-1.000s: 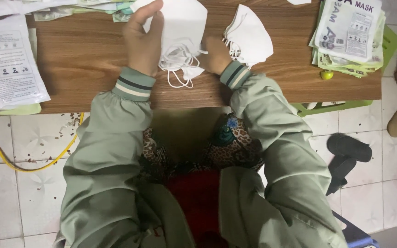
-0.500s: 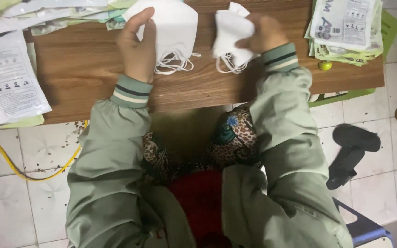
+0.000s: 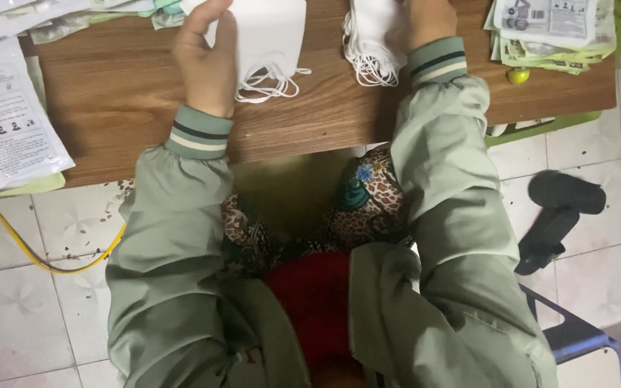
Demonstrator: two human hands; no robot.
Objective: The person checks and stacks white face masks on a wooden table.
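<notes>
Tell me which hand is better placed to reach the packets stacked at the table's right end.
The right hand. It rests on the pile of white masks, just beside the packet stack. The left hand holds a mask farther left, and would have to cross over the right arm.

Wooden table [image 3: 131,108] with masks [image 3: 371,43], packets [image 3: 551,32]

Dim, soft indoor light; deep shadow under the table [image 3: 109,108]; picture slightly blurred, colours muted
</notes>
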